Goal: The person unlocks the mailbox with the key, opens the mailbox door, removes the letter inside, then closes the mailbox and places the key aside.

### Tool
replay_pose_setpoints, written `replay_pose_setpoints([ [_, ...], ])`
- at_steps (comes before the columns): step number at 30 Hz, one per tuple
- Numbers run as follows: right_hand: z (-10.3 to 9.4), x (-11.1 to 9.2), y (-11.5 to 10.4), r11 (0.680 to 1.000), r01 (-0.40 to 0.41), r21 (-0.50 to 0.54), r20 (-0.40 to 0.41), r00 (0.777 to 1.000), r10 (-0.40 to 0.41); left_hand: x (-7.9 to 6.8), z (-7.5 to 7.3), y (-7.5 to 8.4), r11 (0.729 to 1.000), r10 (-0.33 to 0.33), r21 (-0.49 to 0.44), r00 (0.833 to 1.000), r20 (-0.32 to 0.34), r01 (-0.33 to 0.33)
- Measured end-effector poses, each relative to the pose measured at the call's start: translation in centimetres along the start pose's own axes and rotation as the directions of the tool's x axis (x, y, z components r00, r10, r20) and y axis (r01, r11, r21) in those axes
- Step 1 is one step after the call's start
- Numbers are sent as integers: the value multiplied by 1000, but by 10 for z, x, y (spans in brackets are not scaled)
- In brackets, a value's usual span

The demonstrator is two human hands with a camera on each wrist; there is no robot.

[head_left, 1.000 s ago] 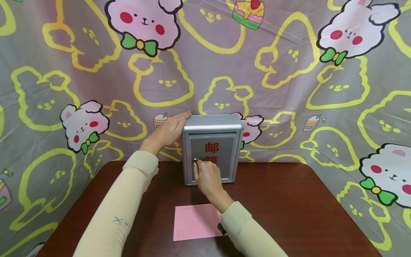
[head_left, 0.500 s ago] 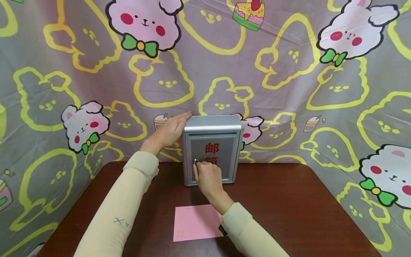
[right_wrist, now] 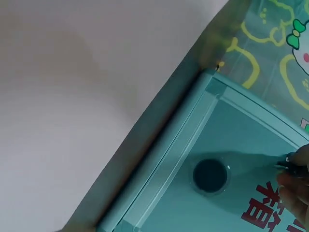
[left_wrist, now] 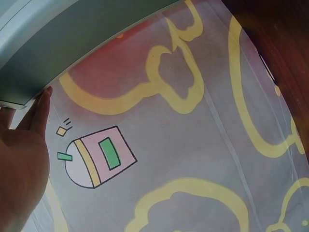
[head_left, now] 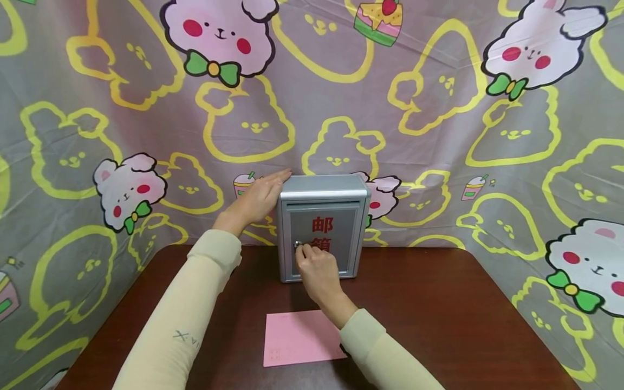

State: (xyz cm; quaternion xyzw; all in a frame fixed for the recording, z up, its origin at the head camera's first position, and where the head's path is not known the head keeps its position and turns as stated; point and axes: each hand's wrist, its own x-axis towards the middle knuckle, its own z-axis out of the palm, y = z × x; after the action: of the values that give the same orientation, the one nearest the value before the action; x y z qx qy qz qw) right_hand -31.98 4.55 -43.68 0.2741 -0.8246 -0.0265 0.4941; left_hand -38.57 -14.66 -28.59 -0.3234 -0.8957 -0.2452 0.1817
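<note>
A silver-grey metal mailbox (head_left: 351,216) with red characters on its front door stands upright at the back of the table. My left hand (head_left: 257,197) rests with straight fingers against its upper left side; the left wrist view has those fingers (left_wrist: 42,108) along the box edge. At the round lock (head_left: 297,245) on the door's left, my right hand (head_left: 319,271) pinches a small dark key (right_wrist: 292,167) between thumb and curled fingers. The hand covers most of the key in the head view. The door lies flush in its frame, below a slot (head_left: 322,205).
A pink envelope (head_left: 302,338) lies flat on the dark red-brown table (head_left: 414,314), in front of the mailbox and partly under my right forearm. A patterned grey cloth (head_left: 341,97) with cartoon rabbits hangs close behind the box and along both sides.
My right hand has shifted slightly to the right at the lock, and more of the lock shows beside the thumb. The left hand, mailbox and envelope stay in place.
</note>
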Motion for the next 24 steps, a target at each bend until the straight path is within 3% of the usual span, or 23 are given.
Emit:
replay_pose_setpoints([
  [7, 1, 1, 3, 999, 47, -28, -51, 998, -48, 0, 0, -1, 1000, -3, -15, 1000, -4, 3],
  [24, 1, 2, 2, 1000, 25, 14, -21, 999, -25, 1, 3, -3, 1000, -7, 6, 1000, -16, 7],
])
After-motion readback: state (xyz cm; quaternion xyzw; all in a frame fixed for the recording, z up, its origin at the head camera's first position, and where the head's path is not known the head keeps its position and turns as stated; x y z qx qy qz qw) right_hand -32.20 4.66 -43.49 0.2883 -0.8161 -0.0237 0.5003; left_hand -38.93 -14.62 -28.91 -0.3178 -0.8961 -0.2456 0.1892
